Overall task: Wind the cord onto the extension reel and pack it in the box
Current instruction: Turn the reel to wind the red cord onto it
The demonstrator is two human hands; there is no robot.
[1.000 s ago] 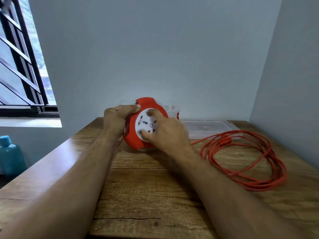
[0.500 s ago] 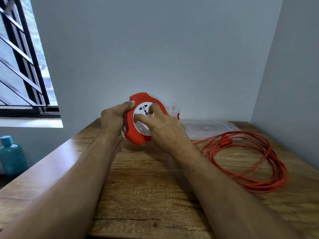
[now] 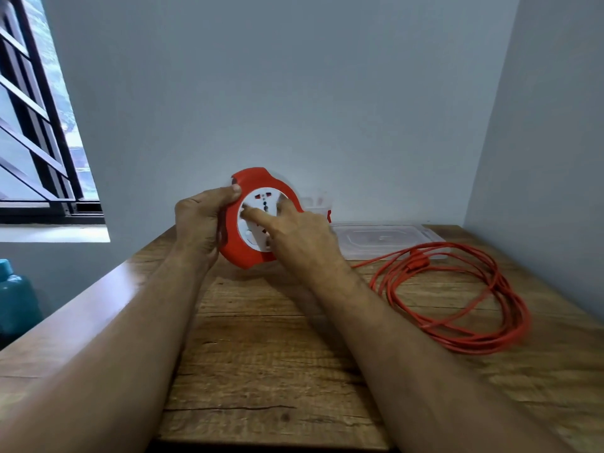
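The red extension reel with a white socket face stands upright near the table's far edge. My left hand grips its left rim, thumb on top. My right hand lies across the white face with the fingers spread on it. The orange cord lies in a loose coil on the table to the right and runs back toward the reel behind my right hand. A clear plastic box sits flat at the back, partly behind the cord.
The wooden table fills the foreground and meets grey walls at the back and right. A barred window is at the left. A teal bottle stands below it, off the table's left side.
The reel has been raised and tipped a little more upright. My right hand's fingers have turned across the white face. The cord coil has barely shifted.
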